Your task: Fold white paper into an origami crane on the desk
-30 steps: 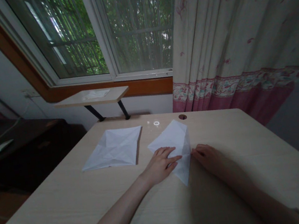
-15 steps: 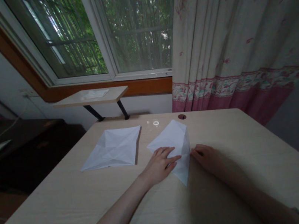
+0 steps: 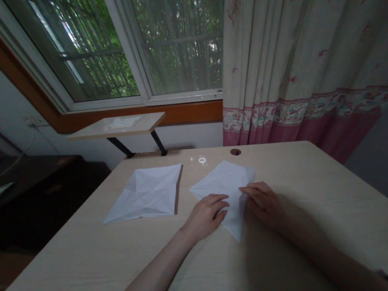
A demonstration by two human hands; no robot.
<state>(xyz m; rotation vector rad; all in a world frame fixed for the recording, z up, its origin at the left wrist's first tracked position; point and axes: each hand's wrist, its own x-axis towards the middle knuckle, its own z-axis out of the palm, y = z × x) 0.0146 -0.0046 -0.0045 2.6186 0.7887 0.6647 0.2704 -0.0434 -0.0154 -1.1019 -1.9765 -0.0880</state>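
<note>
A folded sheet of white paper (image 3: 222, 177) lies on the table in front of me, one point toward me and another pointing left. My left hand (image 3: 210, 215) rests on its lower left part, fingers stretched out and pressing it down. At the right edge, my right hand (image 3: 264, 203) has its fingertips closed on the paper. The thumb is partly hidden there. Part of the sheet's right side sticks out beyond those fingers.
To the left lies a second creased white paper (image 3: 150, 191), roughly square. A small raised shelf (image 3: 150, 123) on black legs holds another white paper (image 3: 123, 122). A round cable hole (image 3: 235, 152) sits near the table's far edge, below a window and curtain (image 3: 275, 55).
My right hand has moved slightly left and up onto the paper's right edge. The right flap has shifted outward. My left hand stays nearly in place, its fingers drawn in a little.
</note>
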